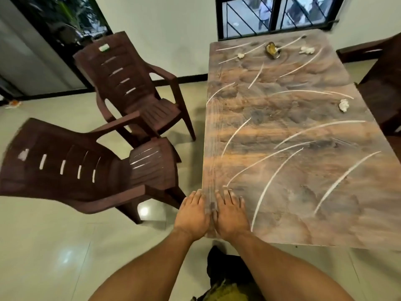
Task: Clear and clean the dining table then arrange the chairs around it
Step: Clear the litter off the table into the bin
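The fingers of the right hand lie straight and close together, flat on the near left corner of the wood-patterned surface. The fingers of the left hand are also straight and side by side. This hand sits just beside the right one along the surface's left edge. Blur there hides whether it rests on the edge or just outside it. Neither hand holds anything.

Farther out on the surface, a crumpled white scrap lies near the right edge. At the far end are a second scrap, a third scrap and, between them, a shiny yellowish object too blurred to name.

Left of the surface, on the tiled floor, stand two brown plastic armchairs, both apart from it. The near chair is turned sideways, and the far chair is angled toward the surface. A third chair stands at the right side. A barred window is behind the far end.
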